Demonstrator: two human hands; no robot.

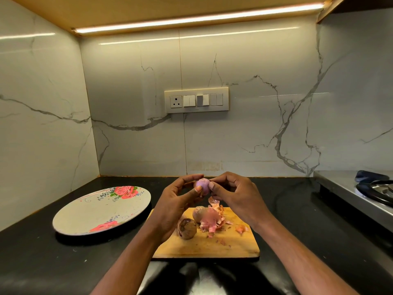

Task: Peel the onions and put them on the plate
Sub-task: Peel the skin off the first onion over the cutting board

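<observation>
A pale purple peeled onion (202,185) is held above the wooden cutting board (234,245). My left hand (176,201) grips it from the left, thumb on its front. My right hand (234,194) pinches it at its right side with thumb and fingertips. On the board lie two unpeeled onions, a brown one (187,228) and a lighter one (198,212) behind it, beside a heap of pink onion skins (212,220). A round floral plate (102,209) with nothing on it sits on the black counter to the left of the board.
A steel stove (361,194) with a black burner stands at the right edge. Marble walls close the counter at the back and left, with a switch panel (196,100) on the back wall. Black counter (63,262) surrounds the board and plate.
</observation>
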